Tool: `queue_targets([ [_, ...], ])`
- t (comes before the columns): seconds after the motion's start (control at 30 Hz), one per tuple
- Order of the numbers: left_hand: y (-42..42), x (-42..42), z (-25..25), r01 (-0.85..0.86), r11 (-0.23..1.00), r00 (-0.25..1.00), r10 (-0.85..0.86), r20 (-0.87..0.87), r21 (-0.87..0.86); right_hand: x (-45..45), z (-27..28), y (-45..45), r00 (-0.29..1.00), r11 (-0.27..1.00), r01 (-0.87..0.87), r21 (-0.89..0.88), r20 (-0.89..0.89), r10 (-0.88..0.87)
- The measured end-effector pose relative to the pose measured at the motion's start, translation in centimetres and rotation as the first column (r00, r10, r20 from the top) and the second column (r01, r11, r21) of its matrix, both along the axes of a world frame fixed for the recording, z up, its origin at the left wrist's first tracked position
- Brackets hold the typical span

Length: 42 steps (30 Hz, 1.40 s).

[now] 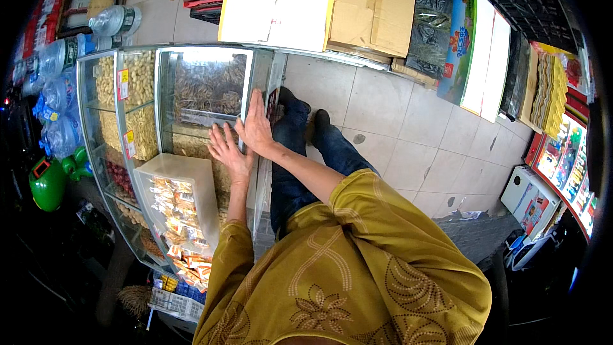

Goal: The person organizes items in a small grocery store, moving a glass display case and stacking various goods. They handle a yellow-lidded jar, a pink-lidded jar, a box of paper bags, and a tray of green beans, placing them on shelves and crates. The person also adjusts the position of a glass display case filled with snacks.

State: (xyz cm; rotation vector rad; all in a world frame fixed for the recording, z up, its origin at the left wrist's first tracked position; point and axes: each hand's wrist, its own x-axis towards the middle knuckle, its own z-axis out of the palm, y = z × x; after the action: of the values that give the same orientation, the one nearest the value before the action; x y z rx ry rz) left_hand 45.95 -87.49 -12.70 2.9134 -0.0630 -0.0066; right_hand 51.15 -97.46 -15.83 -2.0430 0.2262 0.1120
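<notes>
A glass display case (165, 84) with silver metal edging stands in front of me to the left. My left hand (232, 155) has its fingers spread over the case's near side, below a framed glass panel (206, 84). Beside it, my right hand (258, 129) lies along the frame's right edge, fingers straight and thumb apart. Neither hand holds anything; whether the left palm presses the glass cannot be told. Dark dried goods (210, 81) show behind the panel. Peanuts in shells (139, 76) fill a compartment at the case's far left.
A translucent bin (206, 191) of small wrapped packets stands against the case. Cardboard boxes (368, 5) line the far side of the tiled floor (373, 100). Plastic bottles (115, 20) crowd the left. A white box (529, 201) stands at the right, and a plastic basket (177, 304) is below.
</notes>
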Motion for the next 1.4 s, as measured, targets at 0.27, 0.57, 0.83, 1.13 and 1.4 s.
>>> queue_targets([
  [0.27,0.0,-0.1,0.0,-0.004,1.0,1.0,0.004,0.007,-0.006,-0.1,-0.1,0.1,0.999,1.0,0.021,0.008,0.031,-0.021],
  [0.57,-0.1,0.2,0.1,-0.007,1.0,1.0,0.007,0.01,-0.02,0.1,0.1,-0.1,1.0,0.998,-0.002,0.057,0.005,0.002],
  [0.83,-0.1,0.2,0.2,-0.003,1.0,1.0,0.004,0.005,-0.022,0.3,0.6,-0.3,0.999,0.995,-0.012,0.096,-0.042,0.016],
  [1.13,0.0,0.4,0.4,-0.005,1.0,1.0,0.005,-0.03,0.026,0.2,0.4,-0.3,0.999,0.997,-0.013,0.075,-0.036,0.016],
  [1.4,0.0,0.3,0.5,-0.011,1.0,1.0,0.011,-0.024,0.0,0.0,0.4,-0.2,0.999,0.994,-0.005,0.111,-0.051,0.011],
])
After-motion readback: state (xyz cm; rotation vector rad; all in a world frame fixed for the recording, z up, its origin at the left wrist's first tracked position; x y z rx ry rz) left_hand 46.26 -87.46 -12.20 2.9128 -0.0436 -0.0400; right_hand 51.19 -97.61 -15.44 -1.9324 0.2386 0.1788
